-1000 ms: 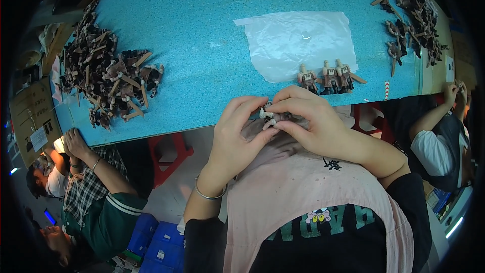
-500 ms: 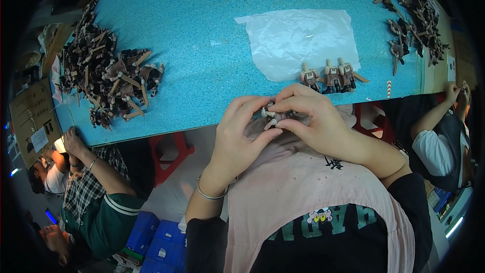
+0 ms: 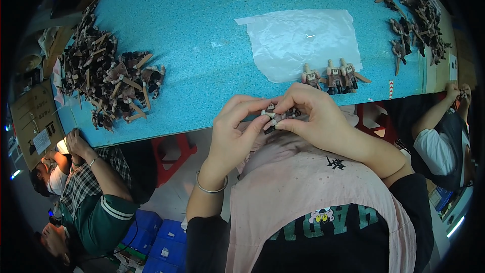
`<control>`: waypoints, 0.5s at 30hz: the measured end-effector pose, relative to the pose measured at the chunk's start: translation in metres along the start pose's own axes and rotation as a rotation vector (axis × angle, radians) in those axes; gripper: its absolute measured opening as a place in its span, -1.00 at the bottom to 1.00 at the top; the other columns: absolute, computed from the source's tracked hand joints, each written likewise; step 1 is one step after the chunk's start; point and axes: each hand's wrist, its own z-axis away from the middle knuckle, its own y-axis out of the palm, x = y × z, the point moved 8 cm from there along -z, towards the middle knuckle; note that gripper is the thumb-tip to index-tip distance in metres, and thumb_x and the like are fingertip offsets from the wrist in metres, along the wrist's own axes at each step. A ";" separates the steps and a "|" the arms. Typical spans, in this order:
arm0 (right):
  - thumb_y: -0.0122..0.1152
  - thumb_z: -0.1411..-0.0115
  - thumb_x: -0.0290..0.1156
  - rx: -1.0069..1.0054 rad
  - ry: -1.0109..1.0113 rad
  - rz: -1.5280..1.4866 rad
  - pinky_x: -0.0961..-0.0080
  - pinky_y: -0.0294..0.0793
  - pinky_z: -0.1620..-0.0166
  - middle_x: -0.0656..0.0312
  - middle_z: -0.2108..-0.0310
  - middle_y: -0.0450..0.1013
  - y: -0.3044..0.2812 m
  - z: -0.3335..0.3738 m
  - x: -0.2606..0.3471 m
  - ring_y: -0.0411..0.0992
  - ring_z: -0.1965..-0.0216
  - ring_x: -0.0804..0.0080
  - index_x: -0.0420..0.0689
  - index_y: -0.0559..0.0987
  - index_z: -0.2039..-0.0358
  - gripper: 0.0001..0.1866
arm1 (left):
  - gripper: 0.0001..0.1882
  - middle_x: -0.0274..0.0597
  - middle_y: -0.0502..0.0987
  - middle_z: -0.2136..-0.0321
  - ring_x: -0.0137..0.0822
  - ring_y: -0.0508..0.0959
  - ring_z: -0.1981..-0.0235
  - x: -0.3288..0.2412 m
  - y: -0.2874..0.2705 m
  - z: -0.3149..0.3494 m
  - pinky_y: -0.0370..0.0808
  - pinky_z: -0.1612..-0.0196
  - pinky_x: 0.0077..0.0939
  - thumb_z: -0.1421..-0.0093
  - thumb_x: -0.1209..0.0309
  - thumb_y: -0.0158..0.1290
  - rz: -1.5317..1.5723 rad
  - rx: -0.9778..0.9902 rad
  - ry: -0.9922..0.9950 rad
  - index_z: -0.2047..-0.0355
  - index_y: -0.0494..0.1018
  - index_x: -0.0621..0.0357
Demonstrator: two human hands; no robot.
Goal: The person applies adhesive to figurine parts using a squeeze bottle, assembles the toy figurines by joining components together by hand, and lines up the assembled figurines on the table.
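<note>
Between my two hands, just off the table's near edge, is a small toy figure (image 3: 277, 117) with pale limbs and a brown body. My left hand (image 3: 236, 126) pinches it from the left with thumb and fingers. From the other side my right hand (image 3: 310, 112) grips it, fingers curled over the top and thumb below. The fingers cover much of it. Beyond my right hand, three similar figures (image 3: 333, 77) lie in a row at the near edge of a white plastic sheet (image 3: 303, 40).
A large heap of figures (image 3: 113, 81) lies at the left of the blue table (image 3: 202, 60); more piles (image 3: 417, 15) lie at right and along the far edge. Co-workers sit on both sides, one with a hand (image 3: 76, 144) at the table's left corner. Red stools (image 3: 172, 159) stand below.
My left thumb and fingers have shifted on the figure, and it has turned slightly between my hands. The row of figures stays in place.
</note>
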 end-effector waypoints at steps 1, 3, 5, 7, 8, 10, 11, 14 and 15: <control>0.28 0.00 -0.71 -0.007 0.004 -0.020 0.54 0.46 -0.01 0.20 0.22 0.35 0.000 0.000 -0.001 0.44 0.05 0.41 -0.28 0.49 0.30 -0.77 | -0.73 -0.08 0.43 0.16 -0.33 0.50 0.16 0.001 0.001 0.001 0.47 0.06 -0.53 -0.13 0.65 0.07 0.000 0.001 0.000 0.12 0.48 0.38; 0.28 0.00 -0.71 -0.007 -0.013 0.012 0.54 0.45 -0.01 0.19 0.22 0.35 -0.001 0.001 0.000 0.44 0.03 0.39 -0.27 0.49 0.30 -0.77 | -0.77 -0.09 0.44 0.17 -0.36 0.50 0.16 0.003 0.001 0.003 0.47 0.09 -0.56 -0.14 0.64 0.08 -0.030 -0.037 0.033 0.16 0.49 0.37; 0.28 0.00 -0.71 -0.004 -0.035 0.045 0.54 0.45 -0.02 0.19 0.22 0.35 -0.002 0.001 0.002 0.43 0.01 0.36 -0.27 0.49 0.30 -0.77 | -0.78 -0.10 0.44 0.17 -0.37 0.50 0.16 0.002 0.001 0.003 0.47 0.10 -0.56 -0.14 0.63 0.08 -0.053 -0.042 0.057 0.16 0.49 0.36; 0.29 -0.02 -0.66 0.013 -0.044 0.032 0.49 0.43 -0.05 0.17 0.17 0.37 -0.002 0.000 0.003 0.40 -0.04 0.32 -0.25 0.50 0.29 -0.77 | -0.78 -0.11 0.44 0.17 -0.38 0.50 0.17 0.001 0.002 0.004 0.47 0.11 -0.56 -0.15 0.62 0.09 -0.078 -0.048 0.083 0.16 0.49 0.35; 0.29 -0.02 -0.66 0.013 -0.050 0.032 0.49 0.43 -0.05 0.17 0.17 0.37 -0.003 0.000 0.007 0.40 -0.04 0.32 -0.25 0.50 0.29 -0.77 | -0.78 -0.09 0.47 0.20 -0.34 0.52 0.18 0.006 -0.001 0.005 0.49 0.13 -0.53 -0.13 0.62 0.10 -0.031 -0.097 0.055 0.18 0.50 0.33; 0.27 -0.04 -0.63 0.004 -0.244 0.178 0.42 0.38 -0.10 0.17 0.10 0.37 -0.006 0.003 0.033 0.36 -0.07 0.33 -0.24 0.46 0.18 -0.69 | -0.78 -0.08 0.49 0.23 -0.30 0.54 0.19 0.006 -0.003 0.008 0.50 0.14 -0.49 -0.11 0.62 0.11 0.015 -0.142 0.030 0.19 0.52 0.31; 0.27 -0.04 -0.63 0.000 -0.246 0.178 0.42 0.38 -0.10 0.17 0.10 0.37 -0.005 0.003 0.034 0.36 -0.07 0.33 -0.24 0.46 0.18 -0.69 | -0.77 -0.07 0.47 0.19 -0.30 0.53 0.17 -0.001 -0.008 0.011 0.49 0.11 -0.49 -0.13 0.62 0.10 0.114 -0.211 0.074 0.17 0.49 0.34; 0.22 -0.12 -0.57 -0.220 -0.380 0.067 0.38 0.35 -0.12 0.17 0.06 0.36 -0.016 0.010 0.047 0.35 -0.04 0.35 -0.21 0.39 0.06 -0.64 | -0.77 -0.06 0.42 0.13 -0.31 0.51 0.13 -0.008 -0.020 0.018 0.48 0.05 -0.48 -0.16 0.62 0.07 0.254 -0.324 0.162 0.15 0.45 0.40; 0.22 -0.13 -0.54 -0.173 -0.256 -0.131 0.45 0.38 -0.04 0.17 0.11 0.39 -0.014 0.007 0.036 0.38 0.03 0.41 -0.22 0.38 0.05 -0.63 | -0.77 -0.06 0.40 0.11 -0.30 0.50 0.11 -0.011 -0.024 0.021 0.47 0.02 -0.48 -0.17 0.62 0.06 0.297 -0.371 0.208 0.14 0.44 0.42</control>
